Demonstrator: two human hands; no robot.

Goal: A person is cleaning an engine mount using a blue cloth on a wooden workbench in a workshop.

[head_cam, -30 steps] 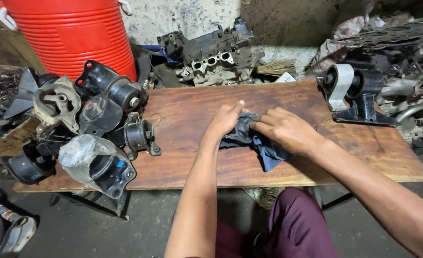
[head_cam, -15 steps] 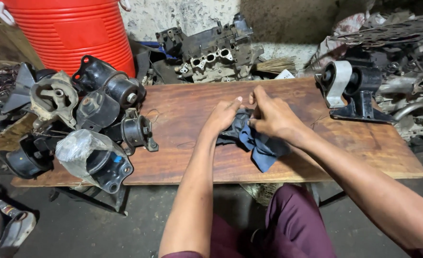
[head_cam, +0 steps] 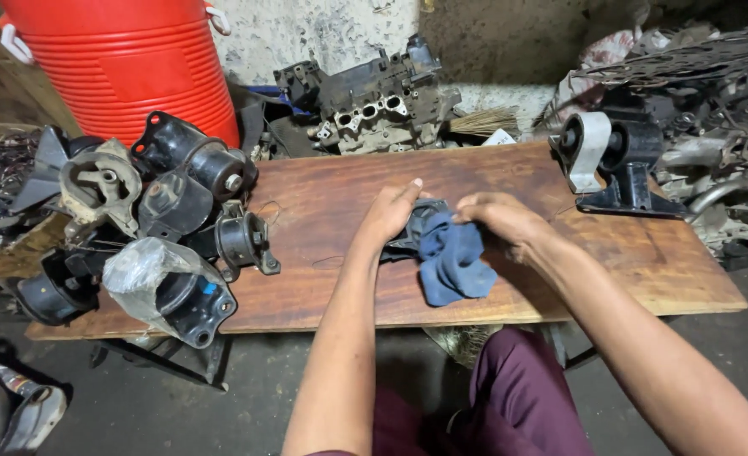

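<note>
My left hand [head_cam: 388, 215] grips a black engine mount [head_cam: 418, 221] lying on the wooden board [head_cam: 492, 177], mostly hidden by my hands and the cloth. My right hand [head_cam: 500, 217] presses a dark blue cloth [head_cam: 454, 263] against the mount's right side. The cloth hangs down over the board toward me.
A pile of black engine mounts [head_cam: 179, 194] crowds the board's left end, one wrapped in plastic [head_cam: 158, 283]. Another mount with a pale bracket [head_cam: 610, 160] stands at the right end. A red barrel [head_cam: 129, 59] and an engine block [head_cam: 365, 93] sit behind. Scrap parts [head_cam: 712, 110] lie at right.
Both hands shifted slightly along the mount, and the cloth now hangs lower and more spread under my right hand. The camera moved closer to the board.
</note>
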